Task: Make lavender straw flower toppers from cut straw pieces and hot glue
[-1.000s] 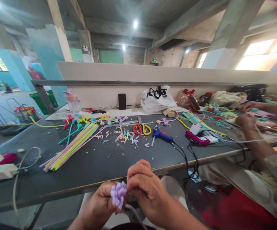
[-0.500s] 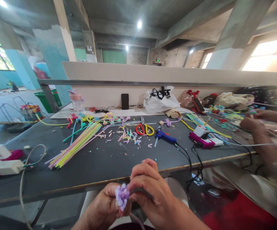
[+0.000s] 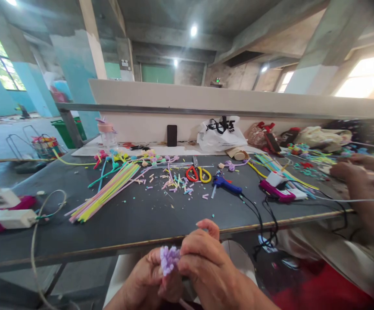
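Observation:
A fuzzy purple flower (image 3: 169,259) is held in front of my body, below the table's front edge. My left hand (image 3: 153,275) is closed on it from the left. From the right, the thumb and fingertips of my right hand (image 3: 203,258) pinch its petals. A pale stem hangs beneath the hands. On the table (image 3: 161,215) lie a bundle of yellow and pink fuzzy stems (image 3: 106,191), scissors (image 3: 199,174) with red and yellow handles, a blue glue gun (image 3: 227,185) and scattered short cut pieces (image 3: 177,183).
Power strips (image 3: 280,191) with cables lie at right, and others (image 3: 9,215) at far left. A co-worker's hands (image 3: 351,172) are at the far right. A phone (image 3: 172,135), a white bag (image 3: 221,134) and a bottle (image 3: 107,133) stand along the back.
The flower has turned in my hands, and my right fingers have closed in on its petals. The view has shifted slightly, so the table's things appear a little further right.

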Demonstrator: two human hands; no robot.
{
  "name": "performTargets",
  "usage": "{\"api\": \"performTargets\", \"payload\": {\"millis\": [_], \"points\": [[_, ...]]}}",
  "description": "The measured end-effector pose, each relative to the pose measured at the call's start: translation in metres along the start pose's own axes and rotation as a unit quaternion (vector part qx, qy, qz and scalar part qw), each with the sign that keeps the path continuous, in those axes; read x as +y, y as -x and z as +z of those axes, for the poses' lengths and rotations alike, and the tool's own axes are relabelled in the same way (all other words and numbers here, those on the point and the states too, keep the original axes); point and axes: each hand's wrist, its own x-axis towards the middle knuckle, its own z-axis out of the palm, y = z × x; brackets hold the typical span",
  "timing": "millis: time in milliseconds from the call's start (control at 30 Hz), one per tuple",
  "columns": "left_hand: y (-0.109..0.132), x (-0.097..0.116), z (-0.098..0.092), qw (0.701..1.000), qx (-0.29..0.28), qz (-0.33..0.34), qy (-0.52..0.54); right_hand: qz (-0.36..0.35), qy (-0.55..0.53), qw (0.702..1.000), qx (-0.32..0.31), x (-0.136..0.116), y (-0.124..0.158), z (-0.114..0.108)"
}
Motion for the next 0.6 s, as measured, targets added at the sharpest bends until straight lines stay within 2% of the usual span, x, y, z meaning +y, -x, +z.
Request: {"api": "performTargets", "payload": {"millis": [100, 200, 267, 367, 600], "points": [[-0.002, -0.001, 0.004, 0.994, 0.008, 0.019, 0.103, 0.004, -0.005, 1.000, -0.021, -0.001, 0.000, -0.001], [-0.001, 0.000, 0.002, 0.990, 0.010, 0.011, 0.139, 0.016, -0.012, 0.997, -0.070, -0.002, -0.004, -0.009], [0.001, 0.000, -0.002, 0.992, 0.006, -0.003, 0.129, 0.027, -0.035, 0.995, -0.087, -0.001, -0.008, -0.017], [0.007, -0.002, -0.009, 0.994, 0.013, -0.030, 0.108, 0.028, -0.069, 0.994, -0.076, 0.000, -0.015, -0.024], [0.017, 0.002, -0.016, 0.992, 0.037, -0.119, 0.035, 0.026, -0.044, 0.989, -0.136, -0.003, -0.022, -0.021]]}}
